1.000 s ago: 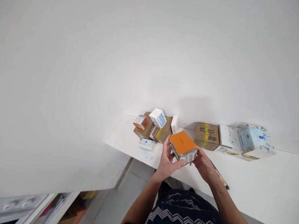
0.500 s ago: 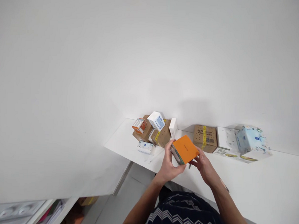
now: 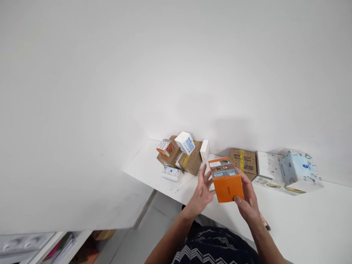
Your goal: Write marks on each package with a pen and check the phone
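The orange box [image 3: 226, 180] is up in the air, just above the front of the white table [image 3: 306, 223]; it is tipped, so its picture end faces up and its plain orange side faces the person; the right hand [image 3: 247, 201] holds it from below and behind, with the thumb pressed on the orange side and the fingers wrapped round the back; the left hand [image 3: 203, 189] is just beside the box's left edge with its fingers spread apart, and I cannot tell if they touch it.

The box looks light, since one hand holds it up; it looks like stiff card with flat, smooth sides, so it may slip; the best place to hold it seems to be two opposite flat sides, not the corners; squeezing hard could dent it.

A brown box [image 3: 243, 162] sits on the table right behind it.
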A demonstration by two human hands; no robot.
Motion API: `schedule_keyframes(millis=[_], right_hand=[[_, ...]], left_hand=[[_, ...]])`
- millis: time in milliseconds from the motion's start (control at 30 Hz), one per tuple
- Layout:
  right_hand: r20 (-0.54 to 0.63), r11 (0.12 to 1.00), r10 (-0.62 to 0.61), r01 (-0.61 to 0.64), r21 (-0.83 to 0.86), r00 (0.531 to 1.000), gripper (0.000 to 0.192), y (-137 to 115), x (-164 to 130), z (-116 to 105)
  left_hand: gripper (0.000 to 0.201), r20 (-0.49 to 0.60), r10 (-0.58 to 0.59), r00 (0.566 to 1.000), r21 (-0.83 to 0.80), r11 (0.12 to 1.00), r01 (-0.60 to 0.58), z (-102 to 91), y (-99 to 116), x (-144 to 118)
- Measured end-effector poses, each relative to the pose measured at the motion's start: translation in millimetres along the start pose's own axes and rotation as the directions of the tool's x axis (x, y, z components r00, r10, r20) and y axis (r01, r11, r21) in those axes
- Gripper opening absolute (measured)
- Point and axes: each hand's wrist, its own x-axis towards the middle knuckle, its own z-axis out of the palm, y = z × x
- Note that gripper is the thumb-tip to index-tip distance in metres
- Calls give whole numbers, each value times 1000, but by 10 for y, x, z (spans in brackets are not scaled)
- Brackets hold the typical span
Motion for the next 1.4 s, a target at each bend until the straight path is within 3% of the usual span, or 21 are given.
schedule_keyframes(millis=[100,200,367,467,633,767,933,1067,1300,1400], right_hand=[[117,993,-77,87,-79,990,60,-66,-7,12],[226,995,-21,43,-94,974,59,-41,-32,9],[282,994,74,-49,-96,957,56,74,-82,-6],[309,994,88,-63,-91,947,54,93,-103,0],[349,988,120,-79,-131,929,48,90,-123,20],[359,981,117,-51,-187,926,45,43,-130,43],[411,977,111,-23,-213,905,51,-55,-145,63],[412,976,161,-83,-201,897,56,-39,-154,57],[290,964,265,-248,-95,920,63,18,-168,114],[225,959,272,-283,17,936,65,74,-188,111]], left_hand=[[101,-24,-129,991,-170,978,124,39,53,-1],[78,-130,-185,974,-242,959,150,29,108,7],[60,-346,-10,938,-95,995,-24,-38,125,-1],[54,-391,108,914,4,993,-116,-65,89,-54],[53,-442,258,859,-16,955,-295,-60,29,-136],[55,-425,324,845,-11,932,-363,-44,-4,-187],[54,-410,411,815,156,911,-381,-30,-51,-261],[62,-380,410,829,207,911,-356,-20,-99,-279],[72,-162,518,840,277,841,-465,39,-155,-321],[65,-155,559,815,248,820,-515,55,-135,-304]])
